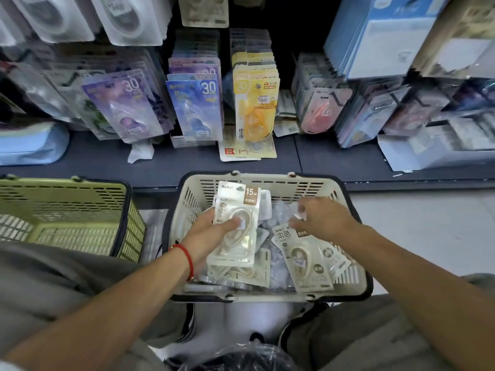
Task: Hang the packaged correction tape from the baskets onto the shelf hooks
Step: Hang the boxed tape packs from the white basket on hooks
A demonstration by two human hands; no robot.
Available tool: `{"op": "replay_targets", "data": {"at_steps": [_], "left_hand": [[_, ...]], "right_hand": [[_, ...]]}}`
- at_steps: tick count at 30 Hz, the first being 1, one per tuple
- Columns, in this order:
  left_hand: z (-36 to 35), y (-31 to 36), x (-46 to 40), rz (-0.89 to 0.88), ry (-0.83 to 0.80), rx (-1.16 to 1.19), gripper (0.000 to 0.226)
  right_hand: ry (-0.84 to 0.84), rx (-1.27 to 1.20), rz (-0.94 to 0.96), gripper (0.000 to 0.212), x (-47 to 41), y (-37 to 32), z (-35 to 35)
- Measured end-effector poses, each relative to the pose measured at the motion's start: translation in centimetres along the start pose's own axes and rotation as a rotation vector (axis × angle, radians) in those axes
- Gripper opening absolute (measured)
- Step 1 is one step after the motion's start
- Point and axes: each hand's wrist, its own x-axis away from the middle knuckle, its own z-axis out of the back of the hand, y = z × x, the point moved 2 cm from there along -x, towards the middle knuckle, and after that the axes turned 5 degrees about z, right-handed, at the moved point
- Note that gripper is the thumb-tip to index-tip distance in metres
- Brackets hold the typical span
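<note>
A cream plastic basket (348,274) on the floor in front of me holds several beige packs of correction tape. My left hand (211,231) grips a small stack of these packs (237,210), the top one marked 15M, over the basket's left half. My right hand (318,218) reaches into the basket's right half and pinches the top edge of another beige pack (308,261) that lies tilted against the basket's right wall. Shelf hooks above carry rows of hanging packs: purple (126,108), blue (198,108), yellow (257,103) and pink (321,108).
A green basket (67,210) stands to the left of the cream one. A dark shelf ledge (160,162) runs behind both baskets, with loose packs lying on it. My knees flank the cream basket. A dark bag (241,357) sits at the bottom.
</note>
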Motion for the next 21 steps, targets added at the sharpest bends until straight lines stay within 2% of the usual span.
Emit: {"op": "replay_targets", "data": {"at_steps": [1,3,6,9,12,13,16,17,19,21], "left_hand": [[-0.1,0.0,0.0,0.012,0.016,0.005,0.026],[-0.3,0.1,0.1,0.018,0.057,0.01,0.022],[-0.5,0.4,0.4,-0.006,0.119,0.026,0.029],[-0.3,0.8,0.7,-0.048,0.095,0.035,0.068],[-1.1,1.0,1.3,-0.019,-0.097,0.071,0.103],[-1.3,0.8,1.2,0.024,-0.171,0.13,0.101],[-1.9,0.7,1.5,0.059,-0.318,0.227,0.062],[-2.0,0.6,1.6,0.061,-0.333,0.229,0.057],[-2.2,0.2,1.7,0.053,-0.339,0.18,0.055],[-2.5,0.0,1.7,0.046,-0.319,0.14,0.056]], "right_hand": [[-0.086,0.003,-0.008,0.037,0.1,0.1,-0.9],[-0.132,-0.03,0.052,0.023,0.2,-0.3,-1.9],[-0.026,-0.334,0.12,0.003,-0.4,-0.5,0.1],[0.047,-0.851,0.138,0.005,-0.5,0.4,3.5],[0.018,-1.19,0.186,0.004,-0.5,-0.7,4.3],[0.029,-1.224,0.165,0.002,-0.7,-1.2,3.9],[0.15,-1.105,0.073,0.011,-1.5,-1.8,2.0],[0.174,-1.083,0.06,0.013,-1.7,-1.7,1.4],[0.157,-1.1,0.073,0.011,-1.7,-1.8,0.3],[0.163,-1.072,0.097,0.019,-1.6,-2.1,-0.2]]}}
